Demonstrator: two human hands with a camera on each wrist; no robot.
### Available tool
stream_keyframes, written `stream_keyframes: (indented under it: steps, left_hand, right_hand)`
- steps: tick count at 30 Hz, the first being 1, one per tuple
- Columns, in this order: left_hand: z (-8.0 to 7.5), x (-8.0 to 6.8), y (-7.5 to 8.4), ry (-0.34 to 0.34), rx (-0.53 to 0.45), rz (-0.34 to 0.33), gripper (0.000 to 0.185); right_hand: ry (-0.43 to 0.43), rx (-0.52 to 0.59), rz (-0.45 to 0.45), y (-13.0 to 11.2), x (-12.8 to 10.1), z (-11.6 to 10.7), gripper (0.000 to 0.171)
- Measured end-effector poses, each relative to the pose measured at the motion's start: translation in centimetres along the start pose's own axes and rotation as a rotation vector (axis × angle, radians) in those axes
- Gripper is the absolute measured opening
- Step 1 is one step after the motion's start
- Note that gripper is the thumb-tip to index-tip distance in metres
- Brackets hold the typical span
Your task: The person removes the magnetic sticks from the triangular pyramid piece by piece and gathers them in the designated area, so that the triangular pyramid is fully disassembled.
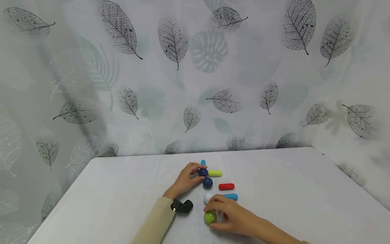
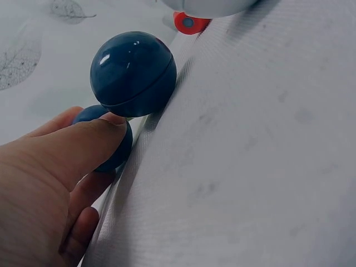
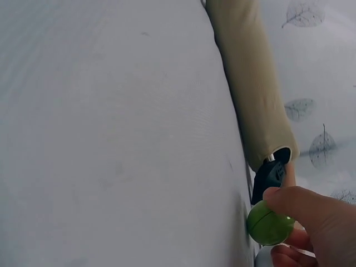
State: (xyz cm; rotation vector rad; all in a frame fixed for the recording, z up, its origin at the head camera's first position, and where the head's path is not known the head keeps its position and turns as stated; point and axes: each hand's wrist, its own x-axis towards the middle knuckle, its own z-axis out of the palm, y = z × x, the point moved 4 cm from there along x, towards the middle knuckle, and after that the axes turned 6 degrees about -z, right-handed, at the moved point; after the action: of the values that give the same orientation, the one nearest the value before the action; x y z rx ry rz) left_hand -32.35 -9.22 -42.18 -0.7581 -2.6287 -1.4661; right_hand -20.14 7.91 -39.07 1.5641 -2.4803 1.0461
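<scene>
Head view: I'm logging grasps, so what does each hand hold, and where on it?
The left hand pinches a dark blue ball at its side. The right hand grips a green ball across its top.

Lighting's soft and even, kinda cool white, only faint shadows under the hands on the counter (image 1: 122,189). Head view is sharp in the middle but bends at the edges like a fisheye. Both wrist views look dimmer and greyish, close skin a bit blurry, no real glare

No readable text, labels, brands or numbers on anything in view.
</scene>
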Motion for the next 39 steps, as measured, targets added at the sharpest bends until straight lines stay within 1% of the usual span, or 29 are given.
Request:
stream_keyframes:
  steps: [3, 7, 12, 14, 16, 20, 23, 27, 29, 31, 34, 36, 39]
  left_hand:
    - [0.0, 0.0, -0.1, 0.002, 0.005, 0.000, 0.035]
    - [0.0, 0.0, 0.0, 0.011, 0.010, 0.020, 0.035]
    - [-0.1, -0.1, 0.1, 0.015, 0.015, 0.031, 0.035]
    - [-0.1, 0.0, 0.0, 0.011, 0.018, 0.027, 0.035]
    - [-0.1, 0.0, 0.0, 0.006, 0.020, 0.022, 0.035]
    - [-0.1, 0.0, -0.1, 0.002, 0.015, 0.009, 0.035]
    - [-0.1, 0.0, -0.1, 0.007, 0.019, 0.012, 0.035]
    - [-0.1, 0.0, -0.3, 0.021, 0.042, 0.068, 0.035]
    - [0.0, 0.0, -0.3, 0.030, 0.058, 0.117, 0.034]
    - [0.0, 0.0, -0.3, 0.030, 0.055, 0.133, 0.035]
    - [0.0, 0.0, -0.3, 0.010, 0.023, 0.097, 0.035]
    - [-0.1, 0.1, -0.3, -0.007, -0.009, 0.047, 0.036]
    - [-0.1, 0.1, -0.2, -0.017, -0.027, 0.015, 0.036]
  right_hand:
    - [-0.001, 0.004, 0.025, 0.0, 0.0, -0.3, 0.026]
    - [0.015, 0.011, 0.066, 0.2, 0.4, -1.2, 0.025]
    - [0.077, 0.009, 0.018, 0.8, 0.8, -2.8, 0.020]
    - [0.088, 0.001, 0.003, 1.1, 0.9, -3.3, 0.018]
    - [0.086, -0.006, 0.008, 1.5, 1.0, -3.7, 0.018]
    - [0.076, -0.027, 0.057, 2.6, 1.3, -4.3, 0.018]
    - [0.088, -0.063, 0.104, 3.9, 1.6, -5.0, 0.020]
    - [0.126, -0.104, 0.173, 6.1, 1.9, -5.7, 0.022]
    - [0.139, -0.103, 0.205, 7.1, 2.0, -5.9, 0.024]
    - [0.139, -0.100, 0.229, 8.1, 2.1, -6.0, 0.027]
    - [0.120, -0.082, 0.249, 9.2, 2.3, -6.0, 0.033]
    - [0.098, -0.063, 0.257, 9.9, 2.6, -5.9, 0.035]
    - [0.075, -0.033, 0.268, 10.7, 3.1, -5.6, 0.035]
